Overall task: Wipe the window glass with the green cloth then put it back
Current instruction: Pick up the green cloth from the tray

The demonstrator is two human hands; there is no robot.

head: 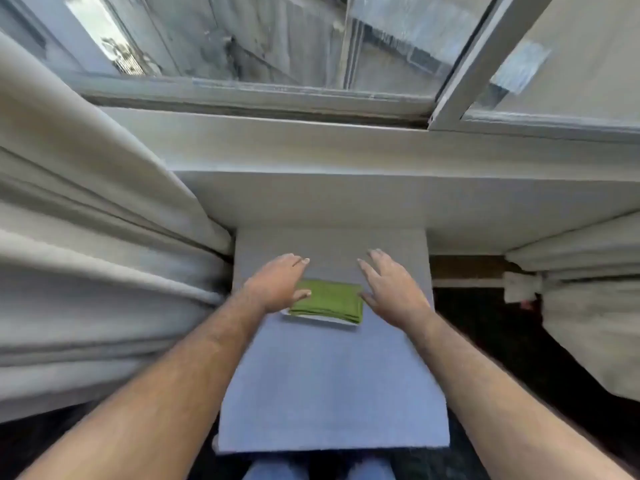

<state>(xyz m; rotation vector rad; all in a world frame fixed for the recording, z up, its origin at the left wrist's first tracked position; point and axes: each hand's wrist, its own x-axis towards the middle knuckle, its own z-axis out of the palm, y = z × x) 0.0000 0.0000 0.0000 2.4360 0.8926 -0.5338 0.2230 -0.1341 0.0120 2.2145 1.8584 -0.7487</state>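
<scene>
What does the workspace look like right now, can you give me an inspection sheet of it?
Surface: pale blue-grey cloth-covered stand below the white window sill.
Job's things: folded green cloth on a flat white tray; window glass above, streaky.
Clutter: nothing seen.
Grippers: left hand and right hand open, either side of the cloth, holding nothing.
Cables: nothing seen.
Surroundings: cream curtains on both sides; dark floor.

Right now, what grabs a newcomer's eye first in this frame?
The folded green cloth, bright on a white tray mid-frame, atop a pale blue table. The left hand and right hand hover open on either side of it. Above, the window glass fills the top; curtains hang left.
</scene>
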